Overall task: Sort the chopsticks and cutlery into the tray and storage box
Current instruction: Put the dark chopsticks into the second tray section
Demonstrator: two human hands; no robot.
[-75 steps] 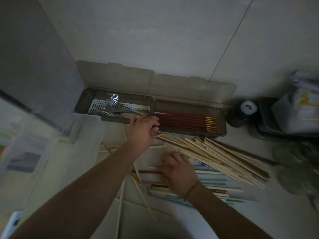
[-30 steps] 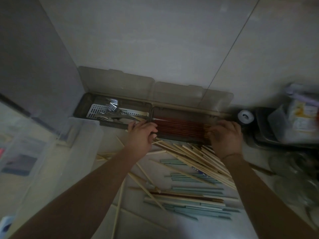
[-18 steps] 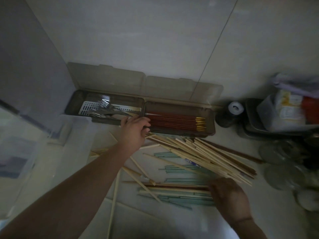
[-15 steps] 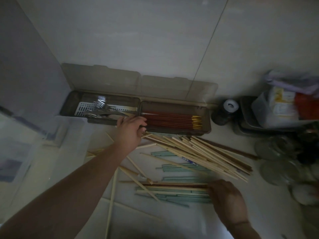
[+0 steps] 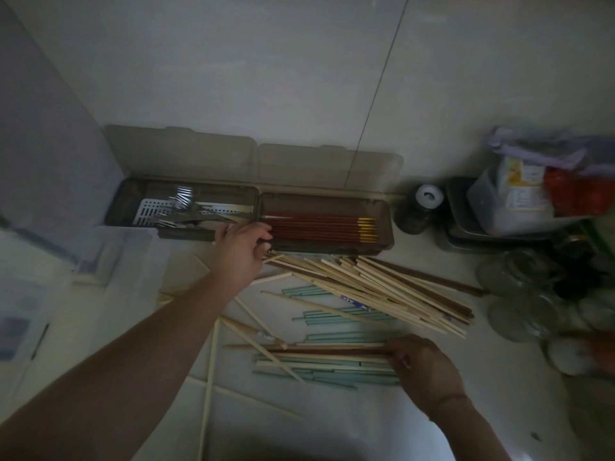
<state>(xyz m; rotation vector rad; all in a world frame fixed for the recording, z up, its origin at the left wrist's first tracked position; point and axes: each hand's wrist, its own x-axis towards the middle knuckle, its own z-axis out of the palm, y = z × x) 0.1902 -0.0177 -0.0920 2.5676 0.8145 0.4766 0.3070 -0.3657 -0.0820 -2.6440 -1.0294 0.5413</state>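
Two brown storage boxes stand open against the wall. The left box (image 5: 133,207) holds forks (image 5: 181,202) on a white perforated tray; the right box (image 5: 386,227) holds red chopsticks (image 5: 319,224) with gold ends. My left hand (image 5: 241,247) grips the front rim where the boxes meet. A heap of pale wooden chopsticks (image 5: 376,284) lies on the counter in front. Nearer me lie several green chopsticks (image 5: 319,375) and a dark brown chopstick (image 5: 329,351). My right hand (image 5: 422,367) pinches the right end of that brown chopstick.
A clear plastic bin (image 5: 109,254) sits at the left. At the right stand a dark jar (image 5: 419,207), a metal tray (image 5: 466,227) with packets, and glass jars (image 5: 519,294). Loose pale chopsticks (image 5: 209,377) lie scattered toward the front edge.
My right hand left the red chopsticks in the right box, came down to the near pile and took hold of a brown chopstick. My left hand stayed on the box rim.
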